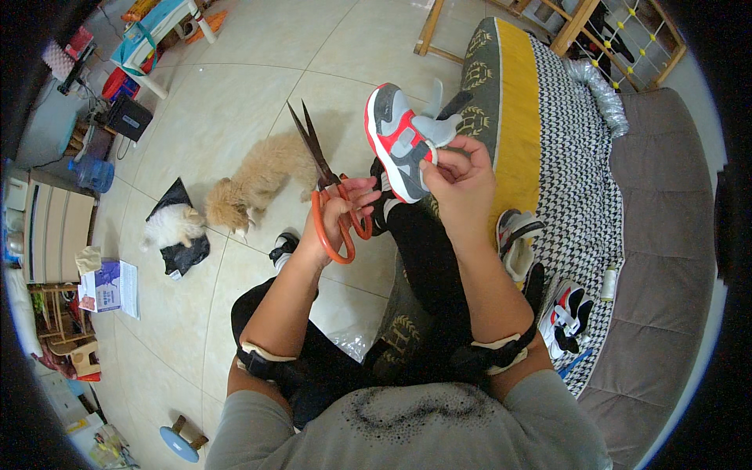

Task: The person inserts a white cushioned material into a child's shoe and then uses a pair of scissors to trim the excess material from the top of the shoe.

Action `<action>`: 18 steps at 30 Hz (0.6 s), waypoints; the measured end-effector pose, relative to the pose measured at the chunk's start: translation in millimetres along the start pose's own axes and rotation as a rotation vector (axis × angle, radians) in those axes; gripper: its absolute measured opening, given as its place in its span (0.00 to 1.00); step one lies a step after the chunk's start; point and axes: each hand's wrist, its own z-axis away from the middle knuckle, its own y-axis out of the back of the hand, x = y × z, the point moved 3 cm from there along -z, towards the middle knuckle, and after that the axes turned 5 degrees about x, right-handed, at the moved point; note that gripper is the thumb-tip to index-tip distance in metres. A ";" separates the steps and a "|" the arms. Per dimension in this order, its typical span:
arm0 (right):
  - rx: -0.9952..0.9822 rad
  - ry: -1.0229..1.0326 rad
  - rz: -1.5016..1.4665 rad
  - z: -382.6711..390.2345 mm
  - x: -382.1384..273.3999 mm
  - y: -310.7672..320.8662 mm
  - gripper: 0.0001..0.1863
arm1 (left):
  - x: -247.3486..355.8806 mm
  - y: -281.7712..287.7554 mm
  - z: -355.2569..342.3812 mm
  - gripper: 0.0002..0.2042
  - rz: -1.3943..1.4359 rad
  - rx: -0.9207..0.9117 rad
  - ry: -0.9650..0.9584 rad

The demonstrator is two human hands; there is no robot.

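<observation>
Large scissors (pixel 345 235) with orange handles and dark blades are held in my left hand (pixel 341 211), the blades pointing up and away from me, slightly parted. My right hand (pixel 458 176) grips a small grey, white and red shoe (pixel 388 125) by its collar, toe up and straps lifted, to the right of the blades. More small shoes lie on the cloth at my right, one pale (pixel 515 247) by my forearm and others (pixel 565 317) lower down, with a white thread spool (pixel 609 283) beside them.
A tan dog (pixel 262 168) and a white animal (pixel 168 227) on black plastic are on the tiled floor ahead-left. A grey cushioned seat (pixel 650 196) runs along the right. A white table (pixel 157 35), a blue stool (pixel 180 439) and a wooden rack (pixel 587 23) stand around me.
</observation>
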 end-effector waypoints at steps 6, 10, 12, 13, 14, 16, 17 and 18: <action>-0.110 -0.195 -0.132 2.3 8.4 2.0 0.24 | 6.8 0.4 -9.5 0.30 0.065 -0.063 -0.026; -0.152 -0.243 -0.156 9.6 9.2 -6.5 0.25 | 12.2 -8.5 -3.2 0.36 0.064 -0.060 -0.038; -0.171 -0.279 -0.193 13.8 10.1 -9.9 0.25 | 18.9 -20.5 2.6 0.34 -0.023 -0.091 -0.027; -0.201 -0.267 -0.167 14.6 9.7 -10.8 0.25 | 15.3 -16.0 -0.7 0.31 -0.075 -0.077 0.052; -0.231 -0.255 -0.141 15.2 9.3 -11.0 0.24 | 19.5 -18.1 -0.4 0.31 -0.084 -0.066 0.040; -0.249 -0.294 -0.143 16.0 10.7 -9.9 0.22 | 30.3 -26.5 1.9 0.30 -0.106 -0.051 0.019; -0.241 -0.347 -0.168 15.3 11.9 -9.3 0.20 | 30.7 -26.9 2.8 0.30 -0.106 -0.045 0.006; -0.233 -0.398 -0.193 14.4 12.7 -8.8 0.19 | 30.7 -27.2 4.0 0.30 -0.105 -0.039 -0.008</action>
